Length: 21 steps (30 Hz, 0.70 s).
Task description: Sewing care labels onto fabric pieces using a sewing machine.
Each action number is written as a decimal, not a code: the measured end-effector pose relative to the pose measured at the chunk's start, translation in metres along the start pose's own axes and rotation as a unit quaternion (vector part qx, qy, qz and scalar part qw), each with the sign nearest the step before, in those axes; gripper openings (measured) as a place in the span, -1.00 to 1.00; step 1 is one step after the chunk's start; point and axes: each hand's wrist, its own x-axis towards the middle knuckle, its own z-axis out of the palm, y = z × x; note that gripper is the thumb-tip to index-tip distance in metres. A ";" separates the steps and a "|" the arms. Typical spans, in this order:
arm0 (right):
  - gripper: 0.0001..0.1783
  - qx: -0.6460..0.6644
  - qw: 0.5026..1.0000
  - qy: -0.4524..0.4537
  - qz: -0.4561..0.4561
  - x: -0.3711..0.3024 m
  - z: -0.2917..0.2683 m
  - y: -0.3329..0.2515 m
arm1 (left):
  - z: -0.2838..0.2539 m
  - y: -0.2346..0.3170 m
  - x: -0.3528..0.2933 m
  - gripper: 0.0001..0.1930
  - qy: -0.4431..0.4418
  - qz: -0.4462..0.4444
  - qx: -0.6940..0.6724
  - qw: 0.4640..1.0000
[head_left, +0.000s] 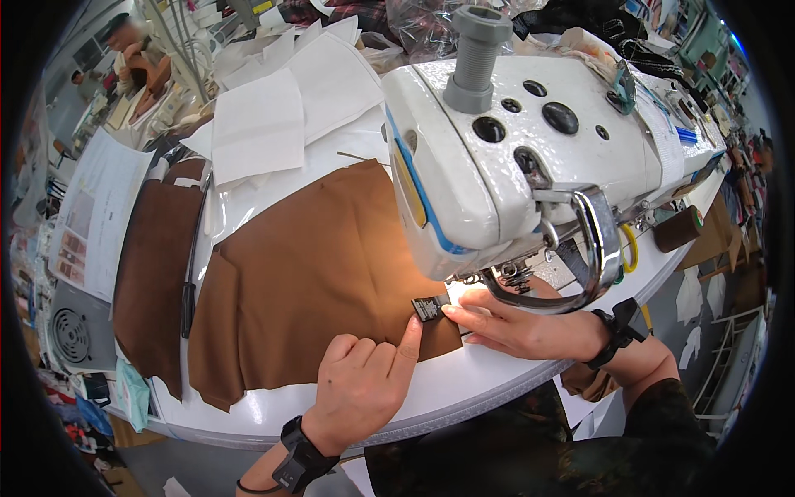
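Note:
A small black label (pixel 428 309) with pale print lies on a large brown fabric piece (pixel 315 273), close to its right edge. My left hand (pixel 368 381) puts the tip of its stretched index finger on the label's lower edge; its other fingers are loosely bent and hold nothing. From the right, my right hand (pixel 530 331) has its thumb and fingers together at the label's right end. Just above that hand is the white sewing machine (pixel 464 182), its lamp lighting the cloth. The machine's metal guard (pixel 609 248) partly covers the needle area.
Left of the cloth lies another brown fabric piece (pixel 157 273), with a dark slim tool (pixel 189 306) along its edge. White pattern pieces (pixel 258 128) and a printed sheet (pixel 95 215) lie farther back. Yellow-handled scissors (pixel 631 248) and a brown thread spool (pixel 677 229) sit right of the machine.

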 end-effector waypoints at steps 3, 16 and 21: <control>-0.54 0.049 0.998 0.008 0.029 0.003 -0.005 -0.001 | -0.001 0.003 0.004 -0.45 0.004 0.008 -0.002 1.000; -0.44 0.074 0.997 -0.001 0.036 0.007 -0.013 -0.004 | -0.003 0.011 0.018 -0.50 0.019 0.038 -0.014 0.999; -0.41 0.059 0.998 0.019 0.020 0.008 -0.011 -0.001 | -0.002 0.012 -0.002 -0.54 -0.004 0.000 0.051 0.999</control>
